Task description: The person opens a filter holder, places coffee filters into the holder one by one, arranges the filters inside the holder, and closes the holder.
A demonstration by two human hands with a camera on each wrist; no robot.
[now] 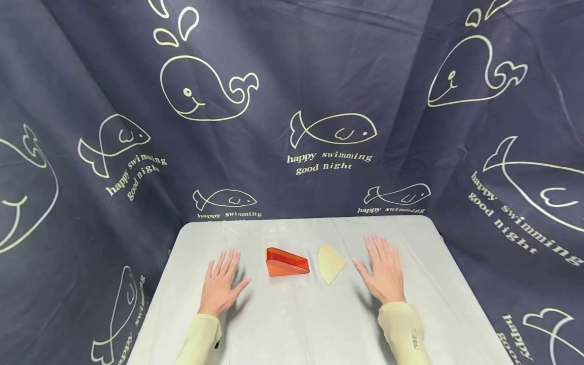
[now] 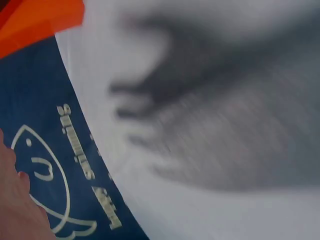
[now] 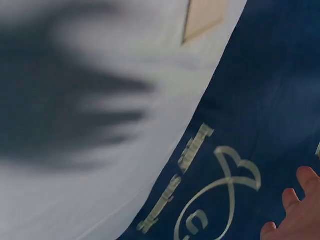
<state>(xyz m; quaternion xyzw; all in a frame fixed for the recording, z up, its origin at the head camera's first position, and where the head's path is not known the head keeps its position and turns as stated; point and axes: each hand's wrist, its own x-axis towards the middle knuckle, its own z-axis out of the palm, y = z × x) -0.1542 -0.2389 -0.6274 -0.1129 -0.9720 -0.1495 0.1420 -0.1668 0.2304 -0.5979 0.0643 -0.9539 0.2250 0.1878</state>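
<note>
An orange, wedge-shaped open holder [image 1: 287, 269] stands on the white table, its hollow side facing up. Just right of it lies a pale yellow fan-shaped piece [image 1: 330, 263]. My left hand [image 1: 220, 289], fingers straight and thumb spread, is over the table left of the holder, apart from it. On the other side my right hand [image 1: 383, 268] is spread too, its thumb near the fan-shaped piece; neither hand holds anything. The left wrist view catches part of the orange holder [image 2: 45, 25] and hand shadows. A corner of the pale piece [image 3: 205, 20] shows in the right wrist view.
The white table [image 1: 292, 329] has rounded far corners. A dark blue curtain [image 1: 319, 66] with whale and fish drawings and lettering hangs close behind its far edge and along both sides.
</note>
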